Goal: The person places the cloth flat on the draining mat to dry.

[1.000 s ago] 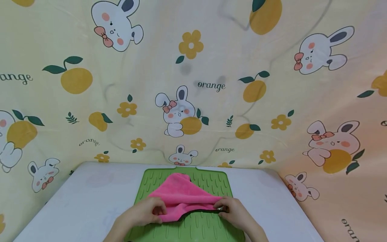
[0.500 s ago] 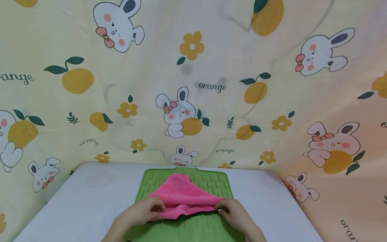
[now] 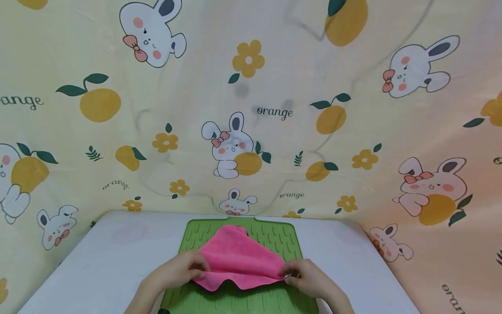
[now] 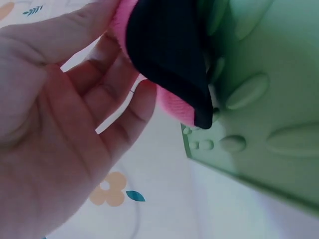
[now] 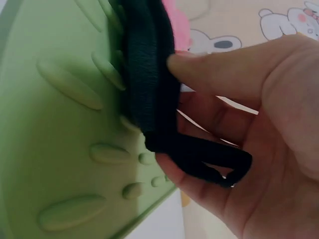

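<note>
A pink plush cloth (image 3: 239,250) with a dark underside lies over the green ridged mat (image 3: 270,229), its far part bunched to a rounded peak. My left hand (image 3: 186,268) pinches the cloth's left side between thumb and fingers; in the left wrist view the dark-edged corner (image 4: 169,59) hangs past the fingertips. At the right side my right hand (image 3: 303,274) pinches the cloth's bound edge. A black hanging loop (image 5: 214,159) sticks out from that corner across the right fingers. Between the hands, the near edge dips in waves close over the mat.
The mat lies on a white table (image 3: 117,248). A curtain (image 3: 188,91) printed with rabbits and oranges rises behind and along both sides. A small black object (image 3: 164,311) shows at the mat's near left corner.
My left hand has shifted slightly left and up, my right hand slightly right and down. The cloth between them is stretched smoother, and its near edge has come lower toward me.
</note>
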